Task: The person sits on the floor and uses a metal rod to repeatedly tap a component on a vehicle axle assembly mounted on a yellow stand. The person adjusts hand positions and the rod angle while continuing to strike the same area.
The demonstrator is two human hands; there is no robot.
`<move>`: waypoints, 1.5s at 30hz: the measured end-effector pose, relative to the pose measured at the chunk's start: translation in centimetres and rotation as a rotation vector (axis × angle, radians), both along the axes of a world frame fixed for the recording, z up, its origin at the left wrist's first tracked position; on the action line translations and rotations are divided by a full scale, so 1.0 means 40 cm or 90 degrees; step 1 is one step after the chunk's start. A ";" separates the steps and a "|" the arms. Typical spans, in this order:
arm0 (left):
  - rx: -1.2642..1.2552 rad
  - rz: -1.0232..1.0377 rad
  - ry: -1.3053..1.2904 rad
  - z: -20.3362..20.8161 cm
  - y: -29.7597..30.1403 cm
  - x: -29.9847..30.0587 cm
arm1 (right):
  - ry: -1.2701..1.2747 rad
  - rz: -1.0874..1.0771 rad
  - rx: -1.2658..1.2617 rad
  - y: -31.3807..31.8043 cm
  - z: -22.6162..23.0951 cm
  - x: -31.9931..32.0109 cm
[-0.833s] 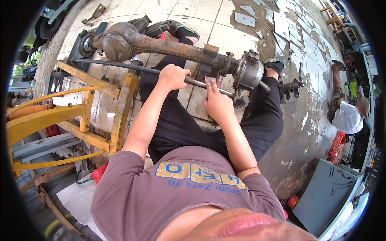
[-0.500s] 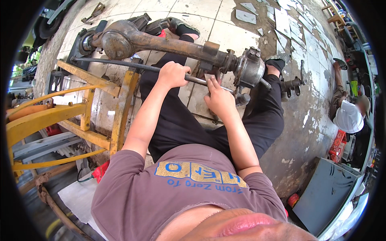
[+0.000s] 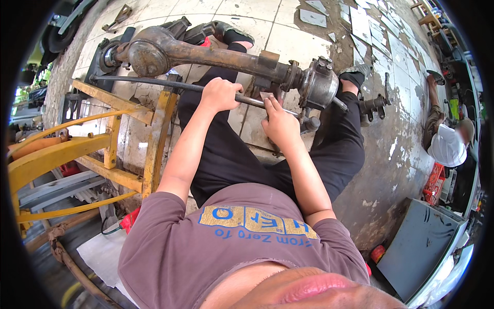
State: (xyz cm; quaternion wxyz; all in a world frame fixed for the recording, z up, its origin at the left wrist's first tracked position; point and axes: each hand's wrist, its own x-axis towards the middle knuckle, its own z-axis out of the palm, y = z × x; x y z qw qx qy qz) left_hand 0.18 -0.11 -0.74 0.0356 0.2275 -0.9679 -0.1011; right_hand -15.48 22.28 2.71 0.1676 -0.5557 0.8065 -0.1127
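Observation:
A long dark metal rod lies crosswise in front of me, beside a rusty axle housing. My left hand is closed around the rod near its middle. Farther right, my right hand presses its fingers on the rod's brighter, bare-metal stretch. At those fingertips shows a small grey-brown piece of sheet, which looks like sandpaper. My palm hides the underside of that grip. The axle's right end carries a round steel knuckle, close to the rod's end.
At left stands a yellow metal frame, close to my left arm. Broken tiles lie on the floor at far right. A grey metal cabinet is at lower right. Another person in a white shirt is at the right edge.
My left hand has shifted very slightly left along with the rod. The right hand keeps its hold, and its fingers stay nearly in place.

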 end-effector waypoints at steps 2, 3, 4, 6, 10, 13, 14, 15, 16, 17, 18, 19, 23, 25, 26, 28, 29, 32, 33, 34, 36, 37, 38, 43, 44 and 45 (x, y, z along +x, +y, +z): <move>-0.002 0.000 -0.004 0.004 0.000 0.000 | 0.006 0.004 0.024 0.012 0.010 -0.005; -0.004 0.001 -0.007 0.004 0.001 0.000 | 0.005 0.002 0.018 0.007 0.007 -0.004; -0.005 0.001 -0.010 0.005 0.001 0.001 | 0.003 0.000 0.013 0.001 0.002 -0.004; 0.002 0.001 -0.004 0.005 0.001 0.000 | -0.005 -0.013 0.011 -0.010 -0.006 -0.007; -0.001 -0.001 -0.005 -0.007 -0.003 0.006 | 0.013 0.017 0.058 -0.002 0.015 0.005; 0.012 0.004 -0.008 0.000 0.001 0.000 | 0.013 0.024 0.063 0.001 0.018 0.027; 0.006 0.001 -0.009 0.001 0.001 0.000 | 0.021 0.027 0.074 -0.007 0.017 0.027; 0.001 -0.002 -0.009 0.001 0.002 0.002 | 0.028 0.030 0.084 -0.011 0.018 0.026; -0.005 -0.004 -0.010 0.002 0.003 0.001 | 0.045 0.053 0.095 -0.004 0.023 0.021; 0.001 -0.002 -0.008 0.001 0.001 0.004 | 0.044 0.049 0.080 -0.006 0.019 0.024; 0.008 0.000 -0.007 -0.001 0.001 0.003 | 0.043 0.044 0.066 -0.008 0.011 0.026; 0.014 0.002 -0.005 -0.002 0.001 0.002 | 0.042 0.040 0.051 -0.009 0.006 0.029; -0.002 0.002 -0.022 0.007 0.003 -0.001 | 0.052 0.045 0.069 -0.009 0.010 0.021; -0.009 -0.001 0.007 -0.013 -0.004 0.011 | 0.048 0.051 0.061 -0.010 0.022 0.025; -0.007 -0.001 0.008 -0.012 -0.003 0.007 | 0.051 0.047 0.051 -0.009 0.016 0.019; -0.003 0.001 0.010 -0.009 -0.001 0.000 | 0.057 0.040 0.033 -0.010 -0.004 0.006; -0.008 0.000 0.010 -0.010 -0.002 0.002 | 0.060 0.047 0.037 -0.007 0.000 0.005; -0.012 -0.002 0.011 -0.011 -0.001 0.003 | 0.067 0.056 0.040 0.000 0.004 0.002; -0.007 -0.003 0.013 -0.009 -0.003 0.002 | 0.068 0.050 0.035 -0.005 -0.005 -0.002; -0.002 -0.004 0.016 -0.008 -0.003 -0.001 | 0.069 0.045 0.030 -0.005 -0.011 -0.004; -0.003 0.005 -0.002 -0.011 -0.003 0.005 | 0.080 0.056 0.068 0.005 0.023 0.004; -0.004 0.010 -0.011 -0.013 -0.003 0.008 | 0.086 0.061 0.086 0.008 0.034 0.007; -0.002 0.005 -0.008 -0.010 -0.003 0.004 | 0.082 0.048 0.078 0.007 0.025 0.008; -0.010 -0.003 -0.003 -0.004 0.000 0.011 | 0.060 0.068 0.090 0.008 0.047 0.002; -0.009 -0.002 0.000 -0.003 0.001 0.007 | 0.055 0.055 0.079 0.004 0.040 0.004; -0.009 -0.002 0.003 -0.001 0.002 0.001 | 0.051 0.043 0.068 -0.004 0.024 0.005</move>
